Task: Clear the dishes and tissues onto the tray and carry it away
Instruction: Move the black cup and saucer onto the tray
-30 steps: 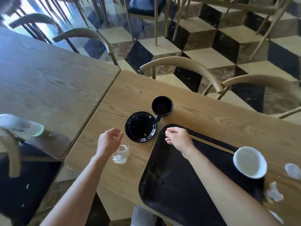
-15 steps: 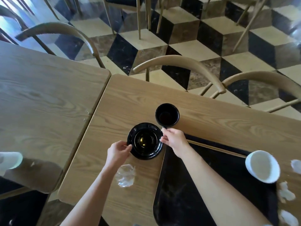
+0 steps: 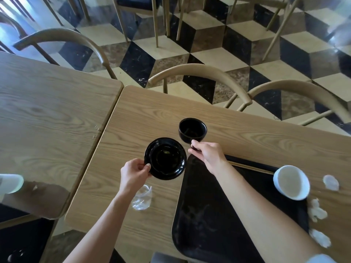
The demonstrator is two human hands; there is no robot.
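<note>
Head view looks down on the black tray (image 3: 218, 215). Just beyond its far-left corner, the right hand (image 3: 208, 153) pinches the handle of a black cup (image 3: 192, 130). Left of the tray, the left hand (image 3: 133, 172) grips the rim of a black saucer (image 3: 165, 158). A white bowl (image 3: 291, 182) sits at the tray's right edge, tissues (image 3: 317, 212) beside it.

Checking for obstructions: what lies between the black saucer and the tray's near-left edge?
Head view: only bare table separates the black saucer from the tray; the crumpled clear plastic sits nearer the person.
</note>
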